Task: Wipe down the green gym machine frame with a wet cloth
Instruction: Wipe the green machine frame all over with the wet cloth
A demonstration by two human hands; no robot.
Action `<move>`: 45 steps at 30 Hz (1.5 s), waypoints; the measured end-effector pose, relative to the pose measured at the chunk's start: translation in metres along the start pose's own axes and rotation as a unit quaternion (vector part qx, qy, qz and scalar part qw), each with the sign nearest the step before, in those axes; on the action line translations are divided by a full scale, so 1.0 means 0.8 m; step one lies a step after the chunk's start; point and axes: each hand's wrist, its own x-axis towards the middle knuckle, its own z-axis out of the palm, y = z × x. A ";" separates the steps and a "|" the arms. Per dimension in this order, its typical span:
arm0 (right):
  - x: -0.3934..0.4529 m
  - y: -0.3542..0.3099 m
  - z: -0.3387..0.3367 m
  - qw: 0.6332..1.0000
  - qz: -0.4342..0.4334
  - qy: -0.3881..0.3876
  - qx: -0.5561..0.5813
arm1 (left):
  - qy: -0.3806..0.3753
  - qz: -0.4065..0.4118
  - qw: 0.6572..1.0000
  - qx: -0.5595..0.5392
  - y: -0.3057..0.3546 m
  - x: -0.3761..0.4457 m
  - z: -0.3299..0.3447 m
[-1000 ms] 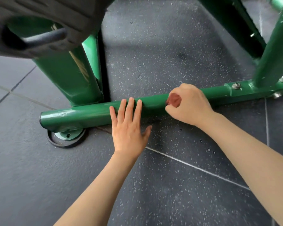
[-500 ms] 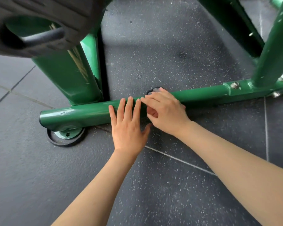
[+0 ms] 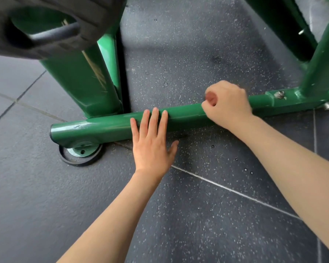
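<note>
The green frame's bottom bar lies low across the speckled floor, from nine toward three o'clock. The right hand, fisted around a mostly hidden reddish cloth, has been swept back from beside the left hand toward three o'clock, a wiping stroke likely underway. The left hand stays flat, fingers straight, bracing the bar.

Head view looks steeply down, close over the floor, edges perhaps distorted.
</note>
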 end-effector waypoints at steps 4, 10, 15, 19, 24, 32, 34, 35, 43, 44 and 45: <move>-0.034 -0.044 0.030 0.974 -0.224 -0.008 0.018 | 0.006 0.002 1.000 0.001 -0.001 -0.001 0.002; -0.033 0.051 0.013 0.981 -0.189 0.038 -0.026 | -0.001 0.018 1.000 0.005 -0.008 -0.001 -0.002; -0.060 -0.004 0.060 0.955 -0.285 0.080 -0.037 | 0.005 0.013 1.000 0.007 -0.004 -0.001 0.002; -0.060 0.028 0.050 0.946 -0.309 0.088 -0.048 | 0.007 0.022 1.000 0.009 -0.009 -0.001 0.001; -0.080 0.104 0.034 0.984 -0.105 0.123 -0.072 | 0.002 0.028 1.000 0.012 -0.009 0.000 -0.001; -0.079 -0.010 0.064 0.963 -0.245 0.110 -0.004 | -0.009 0.020 1.000 -0.007 -0.006 0.000 -0.008; -0.087 -0.013 0.051 0.957 -0.263 0.126 0.003 | 0.000 0.035 0.999 -0.019 -0.001 0.004 -0.015; -0.092 -0.012 0.046 0.956 -0.263 0.133 0.005 | 0.002 0.051 0.998 -0.023 0.004 0.005 -0.019; -0.195 0.023 -0.039 0.988 -0.106 0.115 -0.009 | -0.106 0.170 0.979 -0.028 0.110 -0.019 -0.085; -0.205 0.022 -0.050 0.989 -0.091 0.116 -0.009 | -0.109 0.176 0.978 -0.034 0.118 -0.023 -0.095; -0.219 0.024 -0.065 0.990 -0.076 0.119 -0.008 | -0.110 0.179 0.977 -0.037 0.129 -0.030 -0.109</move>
